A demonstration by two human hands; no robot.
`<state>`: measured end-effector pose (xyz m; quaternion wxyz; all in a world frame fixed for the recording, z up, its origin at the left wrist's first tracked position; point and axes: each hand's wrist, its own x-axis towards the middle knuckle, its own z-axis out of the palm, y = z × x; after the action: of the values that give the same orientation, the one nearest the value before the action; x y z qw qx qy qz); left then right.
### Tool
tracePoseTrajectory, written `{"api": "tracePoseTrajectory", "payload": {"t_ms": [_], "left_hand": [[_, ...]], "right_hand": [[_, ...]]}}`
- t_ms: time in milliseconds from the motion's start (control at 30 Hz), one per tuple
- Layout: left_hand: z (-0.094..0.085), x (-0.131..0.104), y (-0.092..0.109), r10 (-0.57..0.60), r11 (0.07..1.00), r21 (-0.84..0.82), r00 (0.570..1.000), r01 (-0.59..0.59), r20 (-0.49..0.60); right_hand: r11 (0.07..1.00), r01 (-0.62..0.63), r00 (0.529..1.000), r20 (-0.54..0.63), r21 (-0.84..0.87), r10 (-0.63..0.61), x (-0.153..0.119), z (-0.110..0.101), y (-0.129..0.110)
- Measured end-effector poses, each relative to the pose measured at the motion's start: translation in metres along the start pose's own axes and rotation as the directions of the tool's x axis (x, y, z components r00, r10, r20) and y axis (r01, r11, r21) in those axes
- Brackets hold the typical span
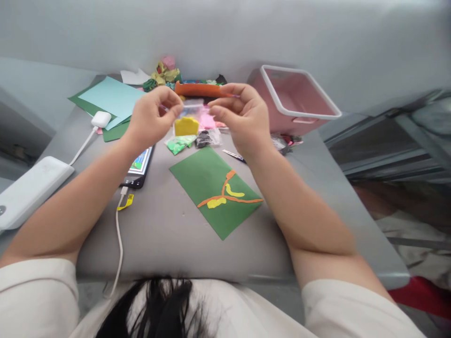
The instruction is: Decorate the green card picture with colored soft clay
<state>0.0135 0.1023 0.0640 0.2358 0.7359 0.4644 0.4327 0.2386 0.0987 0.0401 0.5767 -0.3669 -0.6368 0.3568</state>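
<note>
A small clear plastic bag [193,104] with a flat yellow piece of clay [186,126] in it hangs above the far part of the table. My left hand [153,115] pinches its upper left edge between thumb and fingers. On the other side, my right hand [243,112] has thumb and fingertips closed at the bag's upper right; the exact contact is blurred. Below the hands lies a green sheet [218,220] bearing a branching orange clay strip [243,200] and two yellow clay pieces [216,203].
Packets of green clay [179,143] and black clay [203,139] lie beyond the sheet, near a cutter knife [234,155]. At back right stands a pink bin [289,96]. To the left are a phone [141,171], a white power bank [38,190], cables and coloured paper [112,98].
</note>
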Motion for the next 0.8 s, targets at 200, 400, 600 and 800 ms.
{"api": "tracePoseTrajectory", "payload": {"t_ms": [200, 400, 600, 800], "left_hand": [[-0.009, 0.017, -0.044, -0.327, 0.925, -0.218, 0.944, 0.310, -0.042], [-0.019, 0.019, -0.066, -0.251, 0.963, 0.068, 0.961, 0.260, -0.112], [-0.024, 0.017, -0.052, -0.172, 0.968, 0.188, 0.985, 0.164, 0.025], [-0.017, 0.012, -0.048, -0.129, 0.981, 0.161, 0.985, 0.109, 0.118]], "right_hand": [[0.998, -0.065, 0.976, -0.211, -0.016, 0.060, 0.024, -0.041, 0.016], [0.952, -0.153, 0.984, -0.131, -0.266, 0.122, 0.021, -0.049, 0.033], [0.691, 0.036, 0.979, 0.164, -0.722, 0.121, 0.014, -0.045, 0.047], [0.636, 0.153, 0.922, 0.341, -0.756, 0.183, 0.010, -0.042, 0.062]]}}
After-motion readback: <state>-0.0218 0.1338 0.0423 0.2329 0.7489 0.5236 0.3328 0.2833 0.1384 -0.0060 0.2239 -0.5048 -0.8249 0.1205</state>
